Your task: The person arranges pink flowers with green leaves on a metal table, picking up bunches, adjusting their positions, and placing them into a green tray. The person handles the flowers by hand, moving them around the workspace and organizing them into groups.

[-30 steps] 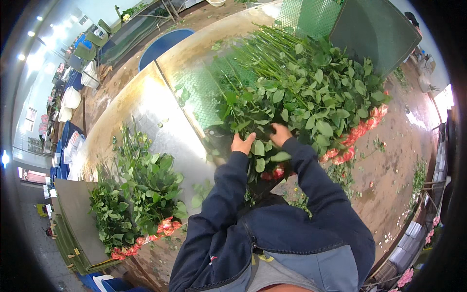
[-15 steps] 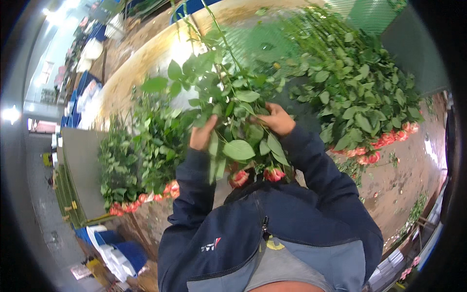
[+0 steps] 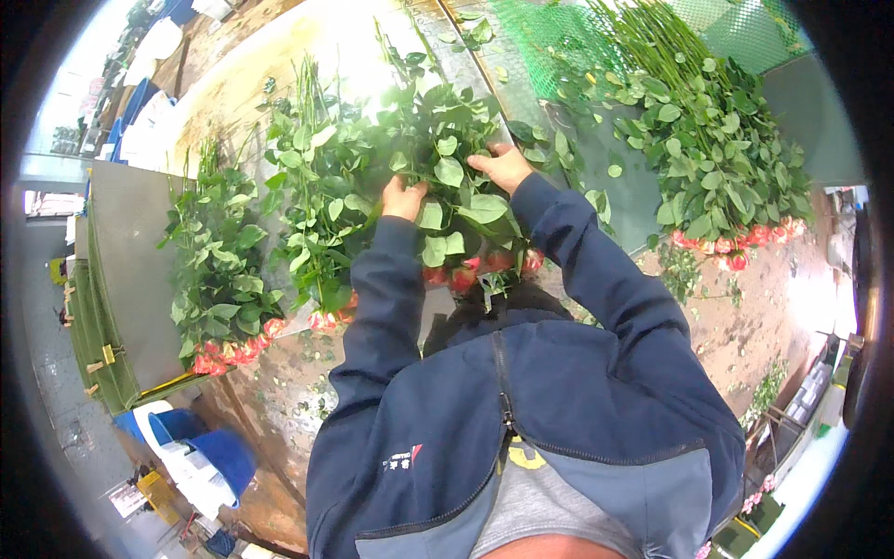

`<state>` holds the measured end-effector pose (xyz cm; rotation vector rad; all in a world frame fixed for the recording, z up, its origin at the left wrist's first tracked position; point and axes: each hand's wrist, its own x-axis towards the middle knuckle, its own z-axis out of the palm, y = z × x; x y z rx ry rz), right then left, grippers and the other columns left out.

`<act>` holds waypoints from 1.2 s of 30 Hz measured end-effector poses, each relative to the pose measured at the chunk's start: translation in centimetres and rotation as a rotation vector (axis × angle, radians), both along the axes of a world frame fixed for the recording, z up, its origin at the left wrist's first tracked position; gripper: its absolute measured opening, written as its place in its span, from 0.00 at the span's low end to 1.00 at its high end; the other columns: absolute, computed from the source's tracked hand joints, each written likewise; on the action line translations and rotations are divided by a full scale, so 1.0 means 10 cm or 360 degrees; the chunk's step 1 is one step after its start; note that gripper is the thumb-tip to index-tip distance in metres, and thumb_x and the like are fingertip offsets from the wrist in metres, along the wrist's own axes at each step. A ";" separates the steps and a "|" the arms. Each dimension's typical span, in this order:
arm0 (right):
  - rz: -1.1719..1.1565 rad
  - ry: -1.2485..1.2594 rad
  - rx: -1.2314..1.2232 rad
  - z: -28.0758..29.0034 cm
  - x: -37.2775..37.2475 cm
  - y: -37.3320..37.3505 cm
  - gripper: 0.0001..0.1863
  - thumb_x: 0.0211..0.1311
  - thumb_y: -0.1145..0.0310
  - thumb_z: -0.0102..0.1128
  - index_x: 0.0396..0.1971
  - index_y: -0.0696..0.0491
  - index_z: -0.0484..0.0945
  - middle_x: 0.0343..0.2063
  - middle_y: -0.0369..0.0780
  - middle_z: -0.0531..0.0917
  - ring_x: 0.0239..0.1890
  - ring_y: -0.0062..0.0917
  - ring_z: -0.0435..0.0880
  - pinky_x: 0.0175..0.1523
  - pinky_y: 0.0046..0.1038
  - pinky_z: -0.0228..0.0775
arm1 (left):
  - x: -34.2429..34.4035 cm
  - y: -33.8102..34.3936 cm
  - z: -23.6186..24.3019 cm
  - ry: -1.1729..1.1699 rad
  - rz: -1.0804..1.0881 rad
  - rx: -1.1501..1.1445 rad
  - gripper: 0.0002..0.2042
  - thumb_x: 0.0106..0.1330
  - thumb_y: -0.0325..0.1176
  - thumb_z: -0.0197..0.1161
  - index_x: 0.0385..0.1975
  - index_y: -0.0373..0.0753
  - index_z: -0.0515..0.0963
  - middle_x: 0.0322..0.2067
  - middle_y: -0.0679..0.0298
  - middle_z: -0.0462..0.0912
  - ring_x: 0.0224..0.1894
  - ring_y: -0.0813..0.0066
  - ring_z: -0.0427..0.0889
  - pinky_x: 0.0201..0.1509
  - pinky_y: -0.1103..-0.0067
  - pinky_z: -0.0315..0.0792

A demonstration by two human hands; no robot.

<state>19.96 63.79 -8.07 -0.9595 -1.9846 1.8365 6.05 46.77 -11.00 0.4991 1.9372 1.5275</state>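
Between my two hands is a leafy bunch of roses [image 3: 447, 140], its stems pointing away from me and several red-pink heads [image 3: 463, 279] hanging near my chest. My left hand [image 3: 402, 198] grips the bunch's left side, its fingers partly lost in the leaves. At the right side, my right hand [image 3: 505, 169] closes on the stems and leaves with its thumb showing on top. Close beside my left forearm lies another bunch of roses [image 3: 317, 214], touching the leaves of the held one.
A smaller rose pile [image 3: 219, 289] lies against a grey panel [image 3: 135, 270] at the left. A large rose pile [image 3: 712, 158] lies at the right beside green netting [image 3: 559, 47]. Loose leaves dot the brown table [image 3: 745, 326]. Blue buckets [image 3: 219, 461] stand at lower left.
My hands and the bunch have moved away from my chest, slightly up in the picture, down among the other roses. More rose heads show in the bunch. The whole view has shifted.
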 end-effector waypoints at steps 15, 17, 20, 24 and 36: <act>-0.0172 -0.0415 0.0558 0.03 0.02 -0.04 0.22 0.54 0.51 0.51 0.32 0.59 0.75 0.30 0.53 0.78 0.37 0.48 0.76 0.42 0.40 0.66 | 0.24 0.14 -0.04 0.0019 0.0296 0.0257 0.15 0.57 0.31 0.63 0.40 0.29 0.71 0.37 0.58 0.76 0.39 0.73 0.72 0.46 0.78 0.66; -0.0264 -0.0416 0.0577 0.11 0.03 -0.06 0.20 0.56 0.54 0.51 0.34 0.58 0.74 0.32 0.53 0.78 0.38 0.48 0.76 0.42 0.41 0.66 | 0.30 0.17 -0.04 0.0115 0.0324 0.0224 0.16 0.57 0.30 0.61 0.44 0.30 0.68 0.38 0.59 0.75 0.40 0.74 0.72 0.46 0.79 0.66; -0.0301 -0.0263 0.0568 0.05 -0.04 -0.14 0.20 0.55 0.58 0.53 0.41 0.58 0.72 0.34 0.52 0.78 0.39 0.47 0.76 0.43 0.39 0.66 | 0.32 0.18 -0.20 -0.0097 0.0414 0.0516 0.15 0.58 0.28 0.60 0.44 0.35 0.68 0.29 0.70 0.73 0.32 0.81 0.70 0.37 0.85 0.66; -0.0090 0.0028 0.0130 -0.13 -0.18 -0.20 0.16 0.52 0.67 0.53 0.39 0.61 0.73 0.32 0.51 0.79 0.36 0.42 0.78 0.42 0.32 0.67 | 0.31 0.15 -0.17 -0.0204 0.0163 0.0292 0.19 0.60 0.33 0.59 0.49 0.34 0.67 0.32 0.66 0.74 0.35 0.77 0.72 0.42 0.81 0.67; -0.0108 -0.0088 0.0091 -0.75 -0.19 -0.15 0.21 0.53 0.59 0.54 0.44 0.55 0.74 0.38 0.49 0.79 0.43 0.40 0.78 0.48 0.32 0.67 | 0.51 0.17 -0.18 0.0172 0.0381 -0.0222 0.14 0.57 0.39 0.61 0.28 0.32 0.72 0.25 0.67 0.74 0.29 0.75 0.71 0.34 0.75 0.66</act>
